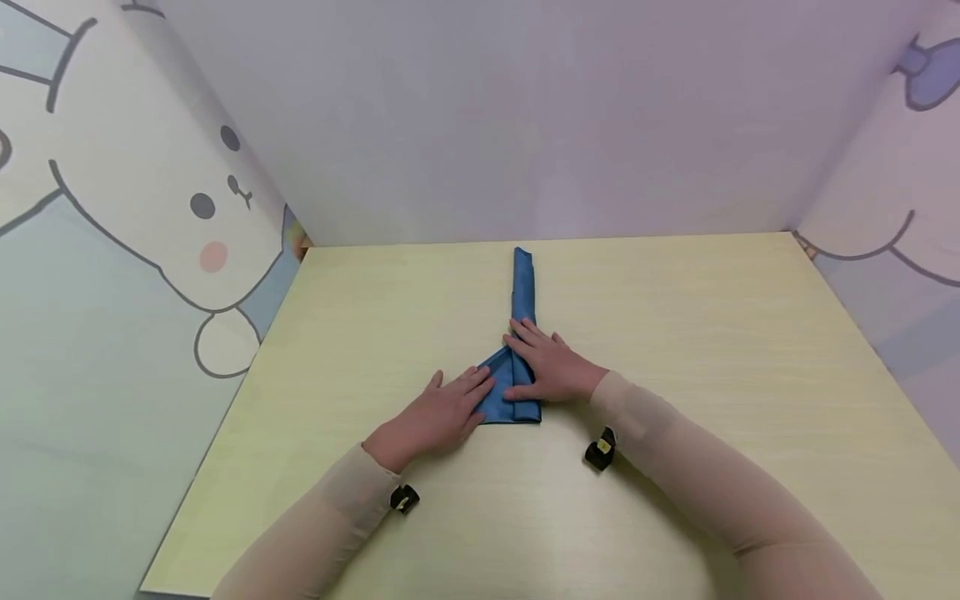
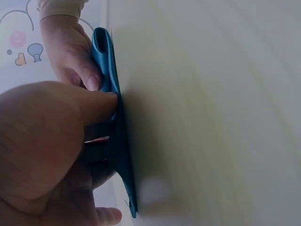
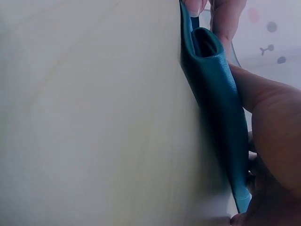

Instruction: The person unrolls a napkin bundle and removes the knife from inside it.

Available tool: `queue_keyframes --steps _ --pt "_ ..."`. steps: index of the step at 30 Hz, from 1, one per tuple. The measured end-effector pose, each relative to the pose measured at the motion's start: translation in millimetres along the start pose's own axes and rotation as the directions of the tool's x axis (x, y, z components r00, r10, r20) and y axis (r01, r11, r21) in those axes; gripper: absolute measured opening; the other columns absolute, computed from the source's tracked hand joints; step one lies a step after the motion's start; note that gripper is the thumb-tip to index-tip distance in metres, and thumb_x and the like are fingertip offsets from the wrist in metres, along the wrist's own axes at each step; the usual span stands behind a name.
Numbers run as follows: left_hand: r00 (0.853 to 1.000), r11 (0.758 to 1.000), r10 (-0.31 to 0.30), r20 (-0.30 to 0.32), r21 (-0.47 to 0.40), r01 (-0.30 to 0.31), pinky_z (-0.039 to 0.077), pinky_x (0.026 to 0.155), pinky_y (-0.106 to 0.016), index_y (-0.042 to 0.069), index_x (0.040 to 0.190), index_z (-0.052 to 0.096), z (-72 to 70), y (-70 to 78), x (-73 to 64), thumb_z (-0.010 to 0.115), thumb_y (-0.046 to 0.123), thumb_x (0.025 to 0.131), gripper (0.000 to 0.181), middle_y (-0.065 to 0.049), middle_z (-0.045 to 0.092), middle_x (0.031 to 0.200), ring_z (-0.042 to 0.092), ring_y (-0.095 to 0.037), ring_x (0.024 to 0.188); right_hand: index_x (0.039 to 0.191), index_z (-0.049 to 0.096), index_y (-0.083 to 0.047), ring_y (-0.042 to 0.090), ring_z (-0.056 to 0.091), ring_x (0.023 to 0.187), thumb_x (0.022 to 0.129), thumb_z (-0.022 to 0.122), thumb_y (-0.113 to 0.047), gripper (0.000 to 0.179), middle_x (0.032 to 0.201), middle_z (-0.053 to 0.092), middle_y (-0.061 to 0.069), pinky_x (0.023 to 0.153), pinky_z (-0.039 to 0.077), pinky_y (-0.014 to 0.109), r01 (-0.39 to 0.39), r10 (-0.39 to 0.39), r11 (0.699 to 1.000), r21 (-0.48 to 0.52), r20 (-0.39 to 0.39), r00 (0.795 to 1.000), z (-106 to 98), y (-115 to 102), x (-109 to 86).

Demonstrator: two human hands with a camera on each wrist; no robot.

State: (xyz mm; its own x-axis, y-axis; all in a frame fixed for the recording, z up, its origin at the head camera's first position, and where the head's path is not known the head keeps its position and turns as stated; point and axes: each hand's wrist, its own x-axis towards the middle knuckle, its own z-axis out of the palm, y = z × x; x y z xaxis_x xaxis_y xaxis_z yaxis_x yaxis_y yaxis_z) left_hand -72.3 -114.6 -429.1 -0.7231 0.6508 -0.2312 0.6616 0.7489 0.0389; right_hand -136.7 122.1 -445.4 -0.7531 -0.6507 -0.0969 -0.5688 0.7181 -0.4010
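Observation:
A folded blue cloth [image 1: 498,400] lies on the table. Its right side is a thick folded strip that runs away from me as a long narrow band, and a flat triangular part spreads to the left. My left hand [image 1: 435,415] rests on the triangle's left side with fingers extended. Across the strip, my right hand [image 1: 553,367] presses down with its fingers spread. The right wrist view shows the near end of the blue cloth [image 3: 218,89] as a rounded, layered fold. In the left wrist view, the left thumb [image 2: 101,104] touches the cloth's near edge [image 2: 123,155].
The pale wooden table [image 1: 675,333] reaches back to a plain light wall [image 1: 480,125]. Side walls with cartoon animal drawings [image 1: 172,183] stand at left and right. Small black devices [image 1: 600,450] sit at both wrists.

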Motion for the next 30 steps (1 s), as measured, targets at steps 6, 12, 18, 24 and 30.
queue_keyframes --steps 6,12,18,24,30 --pt "1.0 1.0 0.001 -0.017 -0.001 -0.001 0.028 0.104 -0.062 0.014 0.153 0.029 0.7 -1.4 -2.2 0.045 0.038 0.102 0.058 -0.003 0.023 0.158 0.022 -0.019 0.144 0.154 0.023 -0.012 0.026 -0.001 0.147 0.082 0.059 -0.068 0.098 0.161 0.006 0.008 0.106 0.018 0.066 -0.013 0.013 1.0 -0.006 0.011 1.0 0 2 -0.1" --pt "1.0 1.0 -0.021 -0.016 -0.004 0.021 0.029 0.104 -0.062 0.015 0.152 0.03 1.7 -4.5 -7.4 0.044 0.039 0.102 0.058 -0.003 0.024 0.158 0.023 -0.018 0.144 0.155 0.021 -0.013 0.024 -0.002 0.147 0.082 0.058 -0.069 0.099 0.162 0.004 0.006 0.107 0.017 0.065 -0.018 0.018 1.0 0.005 0.026 1.0 0 1 0.1" --pt "0.999 0.999 -0.036 0.0 -0.016 0.036 0.028 0.105 -0.062 0.015 0.153 0.03 2.0 -7.1 -10.5 0.044 0.04 0.102 0.058 -0.002 0.023 0.158 0.022 -0.018 0.144 0.155 0.02 -0.014 0.023 -0.001 0.147 0.082 0.059 -0.069 0.099 0.162 0.005 0.006 0.107 0.018 0.065 -0.026 0.026 1.0 0.01 0.023 0.999 -1 3 -1.9" --pt "0.999 0.999 -0.04 0.005 -0.017 0.04 0.027 0.105 -0.062 0.016 0.153 0.03 2.4 -9.1 -12.8 0.045 0.04 0.102 0.058 -0.002 0.022 0.159 0.022 -0.018 0.144 0.156 0.018 -0.017 0.024 0.0 0.147 0.082 0.058 -0.069 0.099 0.162 0.004 0.005 0.107 0.018 0.066 -0.041 0.04 0.999 0.012 0.026 0.999 0 6 -3.4" --pt "0.999 0.999 -0.045 0.01 -0.007 0.045 0.027 0.105 -0.063 0.016 0.153 0.029 2.7 -9.4 -12.5 0.045 0.041 0.102 0.059 -0.001 0.022 0.159 0.021 -0.018 0.144 0.156 0.018 -0.017 0.025 0.002 0.147 0.082 0.06 -0.067 0.098 0.162 0.004 0.006 0.107 0.018 0.066 -0.047 0.047 0.999 0.025 0.02 0.999 -2 6 -5.9"
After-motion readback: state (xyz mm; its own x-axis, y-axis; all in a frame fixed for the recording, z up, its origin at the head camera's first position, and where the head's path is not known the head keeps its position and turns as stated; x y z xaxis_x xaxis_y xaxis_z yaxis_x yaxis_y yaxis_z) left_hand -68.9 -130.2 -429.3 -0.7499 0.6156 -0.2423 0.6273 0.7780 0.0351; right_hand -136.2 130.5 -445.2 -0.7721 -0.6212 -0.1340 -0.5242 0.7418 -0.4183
